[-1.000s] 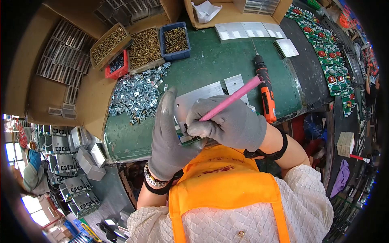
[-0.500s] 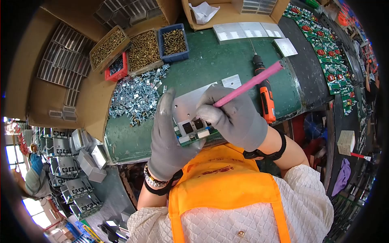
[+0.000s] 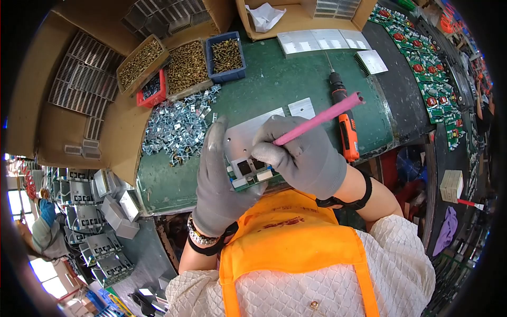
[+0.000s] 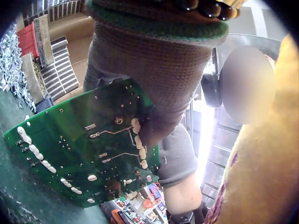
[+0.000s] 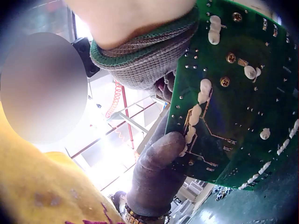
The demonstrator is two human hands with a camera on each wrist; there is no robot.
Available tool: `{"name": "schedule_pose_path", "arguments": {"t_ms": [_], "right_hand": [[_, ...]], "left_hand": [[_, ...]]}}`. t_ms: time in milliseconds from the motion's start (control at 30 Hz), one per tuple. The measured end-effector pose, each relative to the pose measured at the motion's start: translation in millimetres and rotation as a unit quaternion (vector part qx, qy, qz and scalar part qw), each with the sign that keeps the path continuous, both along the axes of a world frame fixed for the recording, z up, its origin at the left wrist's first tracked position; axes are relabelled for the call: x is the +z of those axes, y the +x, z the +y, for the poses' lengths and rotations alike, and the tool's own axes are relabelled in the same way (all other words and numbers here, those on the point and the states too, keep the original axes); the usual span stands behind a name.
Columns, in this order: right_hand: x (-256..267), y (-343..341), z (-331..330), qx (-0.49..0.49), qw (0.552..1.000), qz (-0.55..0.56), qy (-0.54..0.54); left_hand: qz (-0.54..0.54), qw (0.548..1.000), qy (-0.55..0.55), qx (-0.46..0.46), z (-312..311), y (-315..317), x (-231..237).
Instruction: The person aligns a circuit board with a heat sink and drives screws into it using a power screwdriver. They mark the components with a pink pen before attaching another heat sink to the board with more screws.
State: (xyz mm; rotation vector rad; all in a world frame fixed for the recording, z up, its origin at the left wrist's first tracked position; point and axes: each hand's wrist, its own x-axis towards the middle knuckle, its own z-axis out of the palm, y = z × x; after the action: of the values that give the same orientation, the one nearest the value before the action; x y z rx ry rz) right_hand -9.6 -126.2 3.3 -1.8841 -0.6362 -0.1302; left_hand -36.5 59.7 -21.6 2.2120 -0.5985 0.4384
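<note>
I'm seeing bright, even light over the bench in the head view, with dark rounded corners and bowed edges. Both wrist views show blown-out white glare behind the work, plus a smooth blurred oval.

"What sort of place is this?"
"An electronics assembly workshop. Green circuit boards (image 3: 430,79) line the dark bench (image 3: 393,66) on the right."
"And the green workbench (image 3: 269,63)?"
"It bears a power screwdriver (image 3: 347,127), bins (image 3: 228,76) of brass-coloured screws (image 3: 186,63) and a heap of metal clips (image 3: 177,124)."
"Anything on the left?"
"Slotted metal parts (image 3: 84,76) in a cardboard box (image 3: 47,129), and another worker (image 3: 46,232) in a blue glove (image 3: 48,212)."
</note>
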Motion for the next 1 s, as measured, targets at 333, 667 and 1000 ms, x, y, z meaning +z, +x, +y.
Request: {"name": "schedule_pose_path", "arguments": {"t_ms": [333,667,1000], "right_hand": [[0.2,-0.3,-2.7,0.019,0.999,0.031,0.024],[8.4,-2.8,0.1,0.134,0.968,0.202,0.071],[5.1,0.6,3.8,0.134,0.988,0.078,-0.018]], "left_hand": [[0.013,1.0,-0.004,0.0,-0.3,-1.4,0.7],[0.039,0.999,0.017,0.002,1.3,-3.0,5.5],[0.089,0.996,-0.017,0.0,1.9,-5.7,3.4]]}}
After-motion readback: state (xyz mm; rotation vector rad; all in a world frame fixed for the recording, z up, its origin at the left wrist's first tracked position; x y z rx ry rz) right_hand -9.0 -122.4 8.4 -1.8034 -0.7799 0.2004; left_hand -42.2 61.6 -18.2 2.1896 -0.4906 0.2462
